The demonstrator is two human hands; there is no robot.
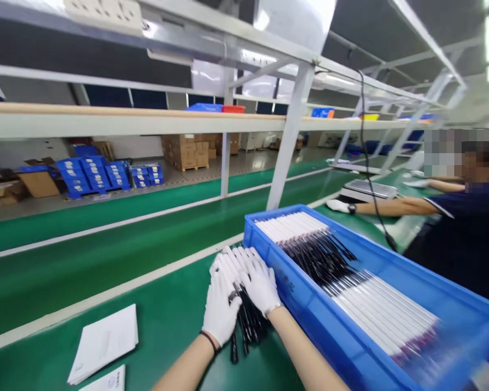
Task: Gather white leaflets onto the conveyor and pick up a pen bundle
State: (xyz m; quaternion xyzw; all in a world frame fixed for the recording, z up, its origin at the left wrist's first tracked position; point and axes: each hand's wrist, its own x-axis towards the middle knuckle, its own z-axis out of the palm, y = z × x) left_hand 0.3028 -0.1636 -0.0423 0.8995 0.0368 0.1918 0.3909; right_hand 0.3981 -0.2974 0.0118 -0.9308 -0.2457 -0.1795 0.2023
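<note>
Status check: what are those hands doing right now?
Left hand and right hand, white-gloved, closed around bundle of black-and-white sticks on green belt. Blue bin close alongside right. Papers lie left.

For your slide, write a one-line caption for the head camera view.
Two white-gloved hands, left hand and right hand, gather a bundle of white-and-black pens beside a blue crate.

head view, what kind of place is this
Most likely a factory assembly or packing line: a long green conveyor belt, a blue plastic bin of white-and-black stick-like parts, and stacked blue crates and cardboard boxes on the floor beyond.
</note>
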